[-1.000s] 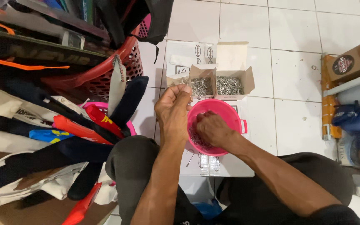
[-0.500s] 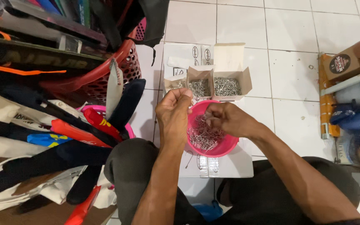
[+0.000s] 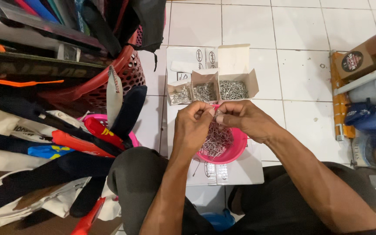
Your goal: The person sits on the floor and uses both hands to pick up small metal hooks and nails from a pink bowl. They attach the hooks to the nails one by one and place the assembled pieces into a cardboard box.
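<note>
While both hands meet above the pink bowl (image 3: 233,150) of clips (image 3: 214,141), the left hand (image 3: 192,126) and right hand (image 3: 244,119) pinch one small clip between fingertips. A second ago the right hand was down in the bowl; it has since risen.

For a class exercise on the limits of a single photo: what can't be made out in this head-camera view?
- The piece pinched between the left hand and right hand: too small, covered by fingertips.
- The near-left part of the pink bowl: hidden under the left hand.
- The metal clips in it: too fine to tell their shape.
- The red basket: contents covered by dark cloth.
</note>
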